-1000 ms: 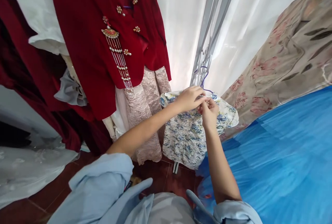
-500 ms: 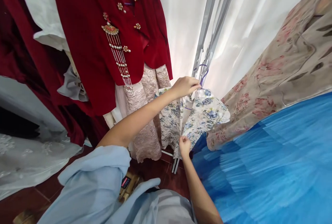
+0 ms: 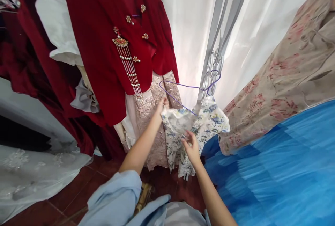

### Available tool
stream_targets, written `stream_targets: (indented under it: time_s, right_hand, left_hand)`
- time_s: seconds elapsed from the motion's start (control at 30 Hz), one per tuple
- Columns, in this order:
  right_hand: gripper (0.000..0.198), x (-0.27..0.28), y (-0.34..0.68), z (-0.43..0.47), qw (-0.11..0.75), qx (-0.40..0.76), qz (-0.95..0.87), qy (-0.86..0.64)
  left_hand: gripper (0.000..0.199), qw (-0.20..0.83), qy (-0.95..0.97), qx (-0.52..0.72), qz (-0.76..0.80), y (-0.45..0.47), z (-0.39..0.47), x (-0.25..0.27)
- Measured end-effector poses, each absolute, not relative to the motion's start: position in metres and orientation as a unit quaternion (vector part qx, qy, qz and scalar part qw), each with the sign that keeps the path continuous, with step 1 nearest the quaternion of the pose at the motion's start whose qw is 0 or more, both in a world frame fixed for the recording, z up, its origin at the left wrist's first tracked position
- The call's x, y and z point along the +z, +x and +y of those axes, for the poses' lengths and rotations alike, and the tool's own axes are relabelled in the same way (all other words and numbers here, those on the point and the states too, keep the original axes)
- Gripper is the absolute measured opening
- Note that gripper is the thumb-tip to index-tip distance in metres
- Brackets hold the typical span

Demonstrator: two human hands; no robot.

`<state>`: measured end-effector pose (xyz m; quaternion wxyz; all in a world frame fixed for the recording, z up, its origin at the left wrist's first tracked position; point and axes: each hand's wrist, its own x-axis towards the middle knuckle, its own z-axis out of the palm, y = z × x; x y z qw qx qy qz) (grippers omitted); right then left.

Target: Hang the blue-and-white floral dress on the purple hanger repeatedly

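A white blouse with blue flowers (image 3: 210, 119) hangs partly on a purple wire hanger (image 3: 190, 86). The hanger's left arm is bare above the cloth, while the blouse's right shoulder remains on the other side. My left hand (image 3: 163, 106), somewhat blurred, is closed on the blouse's left shoulder and holds it away from the wire. Against the blouse's front opening is my right hand (image 3: 192, 149), its thumb and fingers apart and touching the cloth.
A red jacket (image 3: 110, 44) with beaded ornaments hangs left, over a pale pink brocade skirt (image 3: 154, 135). A grey metal stand (image 3: 222, 27) rises behind the hanger. At right are a beige floral dress (image 3: 277, 75) and blue tulle (image 3: 282, 163). The floor (image 3: 78, 187) is reddish tile.
My left hand has moved from the hanger's hook down and left to the blouse's shoulder. That shoulder has come off the hanger arm. My right hand has loosened its pinch.
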<state>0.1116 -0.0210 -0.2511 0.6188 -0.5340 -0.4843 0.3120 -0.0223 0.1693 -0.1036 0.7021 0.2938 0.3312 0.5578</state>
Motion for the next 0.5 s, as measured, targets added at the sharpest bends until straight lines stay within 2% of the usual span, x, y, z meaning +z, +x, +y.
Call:
stream_targets:
  time_s: [0.07, 0.1, 0.13, 0.2, 0.27, 0.3, 0.43, 0.5]
  right_hand:
    - [0.070, -0.244, 0.105, -0.013, 0.591, 0.298, -0.529, -0.531]
    - [0.073, -0.243, 0.103, -0.010, 0.570, 0.315, -0.543, -0.530]
    - [0.069, -0.244, 0.101, -0.010, 0.545, 0.347, -0.551, -0.529]
    - [0.047, -0.250, 0.102, -0.018, 0.494, 0.416, -0.547, -0.532]
    - [0.022, -0.256, 0.108, -0.038, 0.459, 0.461, -0.538, -0.537]
    - [0.018, -0.258, 0.113, -0.051, 0.445, 0.478, -0.538, -0.533]
    - [0.020, -0.238, 0.147, -0.104, 0.416, 0.523, -0.539, -0.512]
    - [0.020, -0.215, 0.166, -0.124, 0.421, 0.496, -0.536, -0.539]
  left_hand:
    - [0.040, 0.709, 0.302, 0.537, 0.343, 0.006, 0.130, -0.143]
    - [0.041, 0.712, 0.312, 0.526, 0.345, 0.020, 0.111, -0.160]
    - [0.042, 0.714, 0.323, 0.516, 0.347, 0.031, 0.093, -0.175]
    - [0.043, 0.706, 0.390, 0.486, 0.338, 0.041, 0.062, -0.201]
    - [0.046, 0.673, 0.546, 0.410, 0.284, 0.034, 0.038, -0.221]
    - [0.048, 0.660, 0.616, 0.353, 0.246, 0.025, 0.027, -0.231]
    - [0.051, 0.669, 0.725, 0.079, 0.146, -0.027, -0.008, -0.272]
    - [0.041, 0.618, 0.772, -0.024, 0.148, -0.049, -0.018, -0.289]
